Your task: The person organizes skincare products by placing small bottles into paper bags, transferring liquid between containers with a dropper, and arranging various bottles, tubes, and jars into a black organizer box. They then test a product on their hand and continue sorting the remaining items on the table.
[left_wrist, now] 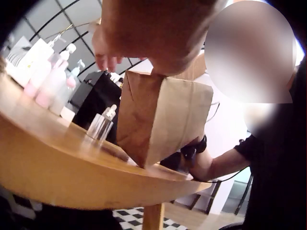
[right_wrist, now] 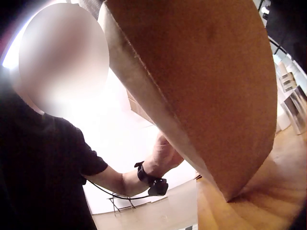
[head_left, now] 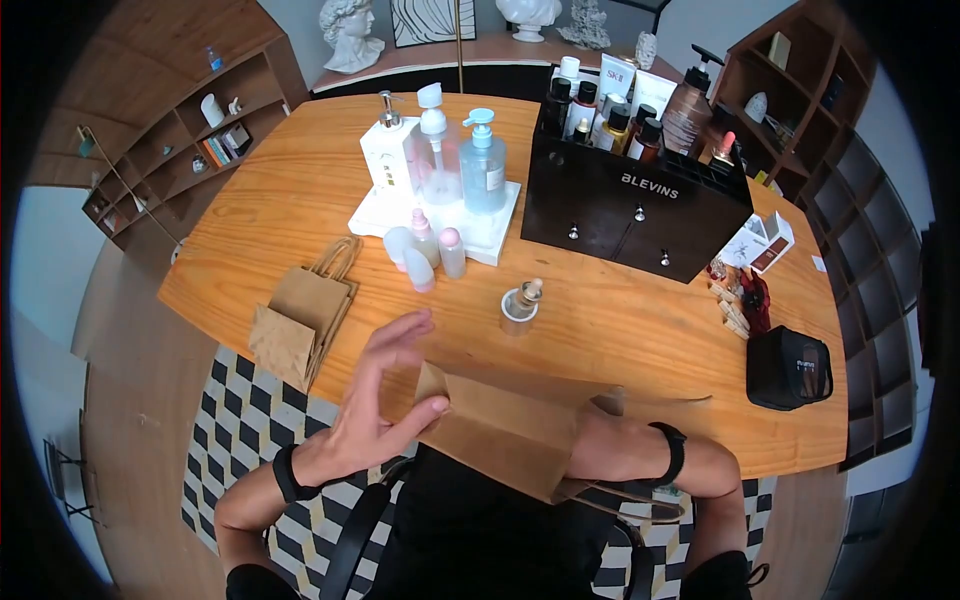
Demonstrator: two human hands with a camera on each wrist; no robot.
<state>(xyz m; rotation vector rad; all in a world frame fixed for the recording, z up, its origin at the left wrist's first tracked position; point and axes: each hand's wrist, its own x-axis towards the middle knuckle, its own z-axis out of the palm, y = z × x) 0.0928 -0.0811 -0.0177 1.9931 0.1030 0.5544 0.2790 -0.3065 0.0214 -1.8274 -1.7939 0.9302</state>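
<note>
A brown paper bag [head_left: 505, 425] lies on its side, mouth toward the right, at the table's front edge. At its bottom end is my left hand [head_left: 372, 400], the thumb against the bag's corner and the other fingers stretched out. From the right, my forearm [head_left: 625, 450] reaches into the mouth, so the bag hides my right hand. Twisted paper handles [head_left: 640, 508] hang beside that arm. In the left wrist view the bag [left_wrist: 177, 115] slants over the table edge. Beyond it stands a clear dropper bottle [head_left: 520, 308] with a pale top.
Folded paper bags [head_left: 305, 315] lie at the left. A white tray [head_left: 490, 245] carries pump bottles; small pink-capped bottles [head_left: 452, 252] stand by its front. A black cosmetics box [head_left: 610, 215] stands at the back right, full of bottles. A black case [head_left: 788, 368] sits at the right.
</note>
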